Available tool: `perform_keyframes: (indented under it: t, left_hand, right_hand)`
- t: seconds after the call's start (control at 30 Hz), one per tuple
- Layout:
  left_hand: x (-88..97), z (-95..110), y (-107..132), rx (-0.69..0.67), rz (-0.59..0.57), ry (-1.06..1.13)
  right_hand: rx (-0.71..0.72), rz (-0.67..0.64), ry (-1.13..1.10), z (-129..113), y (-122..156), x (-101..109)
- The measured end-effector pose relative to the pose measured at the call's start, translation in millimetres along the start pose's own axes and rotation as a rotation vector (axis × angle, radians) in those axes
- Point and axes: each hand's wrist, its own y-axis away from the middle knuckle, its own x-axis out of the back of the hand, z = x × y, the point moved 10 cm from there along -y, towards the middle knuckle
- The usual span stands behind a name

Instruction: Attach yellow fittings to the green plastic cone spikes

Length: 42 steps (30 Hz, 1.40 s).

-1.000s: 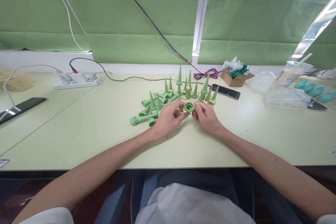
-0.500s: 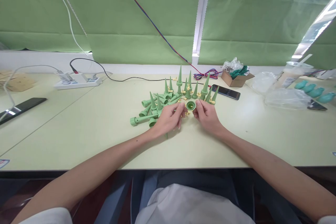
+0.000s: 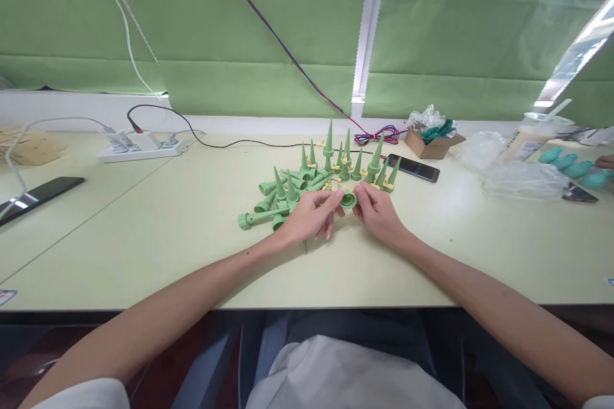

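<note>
Both hands meet at the table's middle on one green plastic cone spike (image 3: 348, 199) with a round open collar. My left hand (image 3: 311, 216) pinches it from the left, its fingers curled. My right hand (image 3: 378, 212) grips it from the right with thumb and fingers. Its tip is hidden behind my left hand. Just behind the hands lies a heap of several like green spikes (image 3: 288, 195), some flat, some standing upright (image 3: 329, 140) with small yellow parts among them.
A black phone (image 3: 413, 167) and a small cardboard box (image 3: 433, 142) lie behind right. Clear plastic bags (image 3: 520, 179) and teal pieces (image 3: 573, 166) sit far right. A white power strip (image 3: 140, 148) and another phone (image 3: 38, 195) are left. Cables cross the pale green table (image 3: 144, 230).
The spike's collar has tilted from facing up toward me to lying more sideways. Both hands have shifted slightly up the table with it.
</note>
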Motion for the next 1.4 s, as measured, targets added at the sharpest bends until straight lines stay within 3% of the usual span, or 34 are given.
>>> perform_keyframes:
  t: [0.33,0.8,1.4]
  left_hand:
    - [-0.3,3.3,1.4,0.011,-0.008,0.060]
    - [4.3,15.2,4.0,-0.108,0.075,-0.072]
    - [5.8,20.4,5.6,-0.180,0.084,-0.201]
  right_hand:
    - [-0.012,-0.031,-0.021,2.5,1.1,-1.8]
    - [-0.041,-0.021,-0.022,2.9,0.7,-0.8]
    - [-0.002,-0.016,0.055,0.6,-1.2,-0.4]
